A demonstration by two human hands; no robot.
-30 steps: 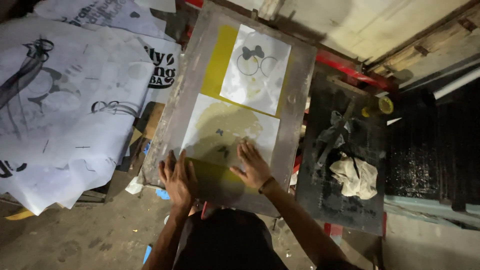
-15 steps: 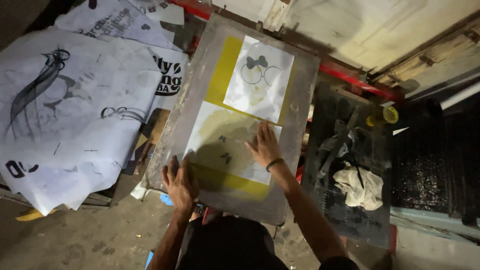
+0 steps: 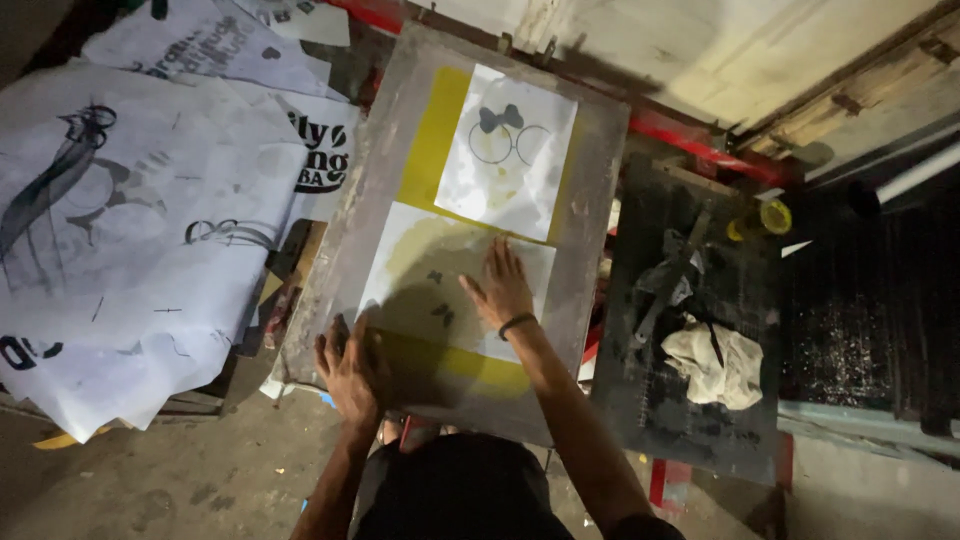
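A grey-framed printing screen (image 3: 345, 230) with a yellow mesh lies flat before me. Two white sheets rest on it: the far sheet (image 3: 508, 150) shows round glasses and a bow, the near sheet (image 3: 420, 285) is stained and partly translucent. My right hand (image 3: 503, 288) lies flat, fingers spread, on the near sheet's right half; a dark band circles its wrist. My left hand (image 3: 351, 367) presses on the screen's near left corner, fingers spread over the frame.
A pile of large white printed sheets (image 3: 130, 230) covers the left. To the right, a dark stained board (image 3: 690, 400) carries a crumpled white rag (image 3: 715, 365), a scraper and a yellow-lidded container (image 3: 770, 217). A red rail (image 3: 690, 140) runs behind. Concrete floor lies below.
My right hand has slid away from me and rightward across the near sheet. My left hand has stayed at the screen's near left corner. The camera view has shifted slightly.
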